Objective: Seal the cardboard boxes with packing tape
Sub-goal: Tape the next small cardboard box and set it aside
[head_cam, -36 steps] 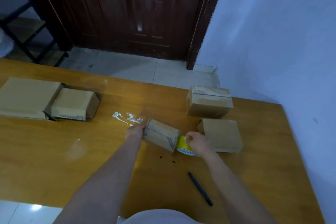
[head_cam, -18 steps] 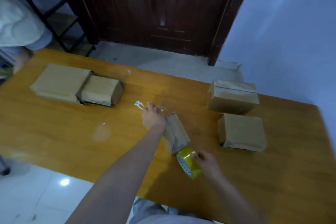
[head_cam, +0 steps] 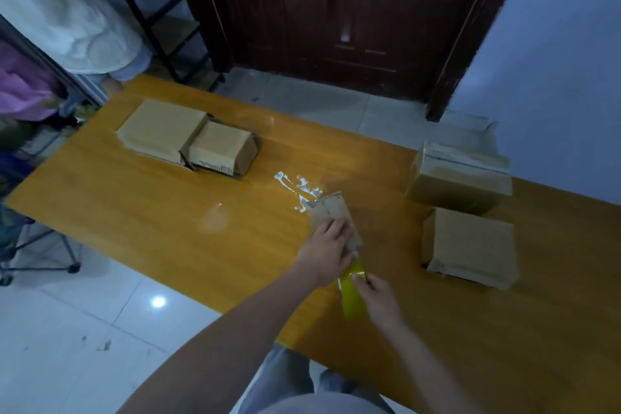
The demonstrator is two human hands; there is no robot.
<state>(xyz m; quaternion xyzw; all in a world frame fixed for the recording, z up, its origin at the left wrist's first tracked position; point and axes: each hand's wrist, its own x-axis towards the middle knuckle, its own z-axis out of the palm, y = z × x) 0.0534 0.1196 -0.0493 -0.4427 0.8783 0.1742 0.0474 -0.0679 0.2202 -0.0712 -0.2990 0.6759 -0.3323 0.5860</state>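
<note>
A small cardboard box (head_cam: 331,212) lies on the orange wooden table (head_cam: 168,212), its long side pointing away from me. My left hand (head_cam: 327,250) lies flat on the box's near half, fingers spread and pressing down. Right behind the box's near end, my right hand (head_cam: 378,299) grips a yellow roll of packing tape (head_cam: 353,294). Two more cardboard boxes (head_cam: 460,176) (head_cam: 470,247) stand to the right. Two flat boxes (head_cam: 161,131) (head_cam: 221,148) lie at the far left.
Crumpled clear tape scraps (head_cam: 297,186) lie on the table just beyond the small box. A dark wooden door (head_cam: 353,17) stands behind the table, a blue wall (head_cam: 554,44) at right, a black metal shelf (head_cam: 161,27) and hanging clothes (head_cam: 60,20) at left.
My left hand slid from the box's far end back onto its near half. The right hand with the tape roll stayed at the box's near end. The view shifted left.
</note>
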